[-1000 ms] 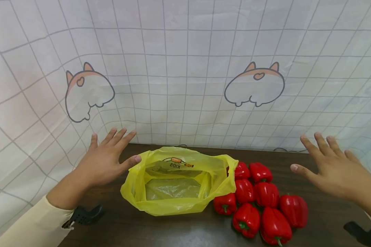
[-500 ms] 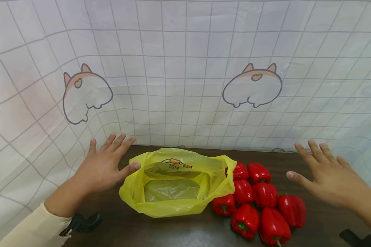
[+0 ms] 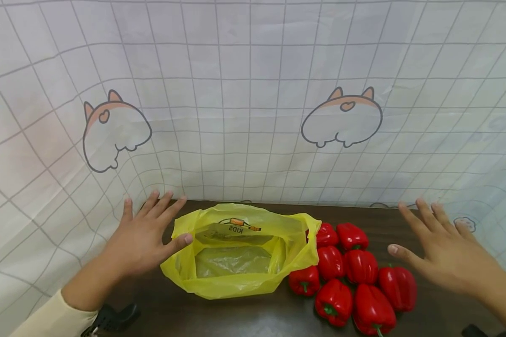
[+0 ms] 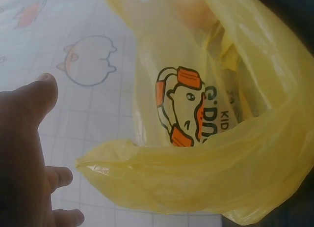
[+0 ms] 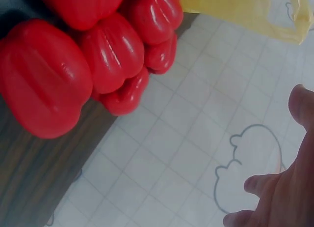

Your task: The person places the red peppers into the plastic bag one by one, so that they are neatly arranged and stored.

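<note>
A yellow plastic bag (image 3: 236, 285) stands on the table with its mouth spread wide, and its visible inside holds nothing. Printed lettering and a cartoon figure show on its wall in the left wrist view. Several glossy red bell peppers (image 3: 361, 266) with green stems lie grouped against the bag's right side. My left hand (image 3: 141, 238), fingers spread, hovers at the bag's left; its thumb overlaps the bag in the head view, but the left wrist view shows a gap. Over to the right of the peppers, my right hand (image 3: 447, 252) is held up with fingers spread, touching nothing.
The dark wooden table (image 3: 202, 318) ends at a white grid-patterned curtain (image 3: 253, 117) printed with cartoon animals. That curtain also rises on the left and right. A dark strap piece (image 3: 118, 317) hangs below the left wrist.
Both hands have lowered slightly in the head view, and the right hand has drifted a little to the left. The bag and bell peppers stay in place while the view tilts slightly.
</note>
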### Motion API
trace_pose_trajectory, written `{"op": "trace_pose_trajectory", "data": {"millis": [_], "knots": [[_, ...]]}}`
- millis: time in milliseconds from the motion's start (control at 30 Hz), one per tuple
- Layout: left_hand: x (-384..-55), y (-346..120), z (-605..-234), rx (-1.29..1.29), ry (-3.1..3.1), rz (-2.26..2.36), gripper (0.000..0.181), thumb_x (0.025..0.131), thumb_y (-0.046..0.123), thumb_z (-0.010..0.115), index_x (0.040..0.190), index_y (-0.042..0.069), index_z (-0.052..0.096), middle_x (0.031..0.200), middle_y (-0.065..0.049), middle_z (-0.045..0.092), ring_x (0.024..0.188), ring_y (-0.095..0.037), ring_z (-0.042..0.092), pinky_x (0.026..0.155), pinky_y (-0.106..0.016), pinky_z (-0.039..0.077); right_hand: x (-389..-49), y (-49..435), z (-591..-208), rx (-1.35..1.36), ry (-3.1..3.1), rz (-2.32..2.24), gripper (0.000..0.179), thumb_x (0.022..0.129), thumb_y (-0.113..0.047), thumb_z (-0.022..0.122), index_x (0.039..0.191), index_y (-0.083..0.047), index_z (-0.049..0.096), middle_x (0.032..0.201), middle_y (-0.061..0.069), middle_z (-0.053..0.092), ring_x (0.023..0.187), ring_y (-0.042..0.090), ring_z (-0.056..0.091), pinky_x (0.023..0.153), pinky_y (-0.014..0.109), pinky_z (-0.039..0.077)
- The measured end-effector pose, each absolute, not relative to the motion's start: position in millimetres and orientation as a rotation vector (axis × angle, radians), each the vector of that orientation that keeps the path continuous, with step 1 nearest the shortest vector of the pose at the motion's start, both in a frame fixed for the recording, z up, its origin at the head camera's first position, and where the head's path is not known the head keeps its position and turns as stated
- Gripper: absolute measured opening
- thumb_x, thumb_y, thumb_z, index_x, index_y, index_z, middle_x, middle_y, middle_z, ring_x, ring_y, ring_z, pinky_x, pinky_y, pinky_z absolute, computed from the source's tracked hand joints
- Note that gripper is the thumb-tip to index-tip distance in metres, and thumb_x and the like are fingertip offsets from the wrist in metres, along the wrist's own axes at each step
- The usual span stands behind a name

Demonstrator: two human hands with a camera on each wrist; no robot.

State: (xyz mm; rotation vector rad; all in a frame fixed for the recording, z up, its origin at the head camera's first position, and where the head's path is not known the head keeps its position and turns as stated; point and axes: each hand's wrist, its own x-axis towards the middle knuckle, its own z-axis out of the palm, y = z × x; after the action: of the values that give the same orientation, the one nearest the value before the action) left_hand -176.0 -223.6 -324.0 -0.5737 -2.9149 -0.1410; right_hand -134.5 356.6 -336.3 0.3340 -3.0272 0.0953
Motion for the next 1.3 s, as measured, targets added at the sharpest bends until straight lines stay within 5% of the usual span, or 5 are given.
{"op": "trace_pose_trajectory", "data": {"millis": [700,933,1300], "knots": [[-150.2,-233.7,-355.2,-0.505,-2.884,-0.302,0.090,0.097,0.068,0.053,0.165,0.021,0.016,0.167,-0.016,0.021,0.151,-0.045,0.017,0.108,-0.078,-0.001,-117.8,351.3,-356.0,0.381,-2.976,0.124,0.091,0.101,-0.059,0.054,0.166,-0.017,0.005,0.167,0.027,0.003,0.151,0.049,-0.007,0.108,0.077,-0.002],[-145.7,-237.8,-367.5,-0.471,-2.842,-0.413,0.091,0.096,0.065,0.059,0.164,0.019,0.021,0.162,-0.021,0.030,0.147,-0.049,0.026,0.108,-0.078,0.004,-114.4,351.6,-364.6,0.370,-3.002,0.151,0.091,0.101,-0.060,0.053,0.166,-0.018,0.004,0.167,0.028,0.004,0.150,0.052,-0.003,0.109,0.074,-0.006],[-143.6,-239.2,-381.7,-0.443,-2.871,-0.469,0.095,0.093,0.064,0.065,0.162,0.010,0.026,0.154,-0.021,0.044,0.134,-0.046,0.047,0.102,-0.079,0.023,-112.2,358.2,-386.6,0.335,-3.045,0.220,0.092,0.101,-0.059,0.055,0.165,-0.014,0.007,0.165,0.032,0.008,0.147,0.058,0.003,0.106,0.079,0.006]]}}
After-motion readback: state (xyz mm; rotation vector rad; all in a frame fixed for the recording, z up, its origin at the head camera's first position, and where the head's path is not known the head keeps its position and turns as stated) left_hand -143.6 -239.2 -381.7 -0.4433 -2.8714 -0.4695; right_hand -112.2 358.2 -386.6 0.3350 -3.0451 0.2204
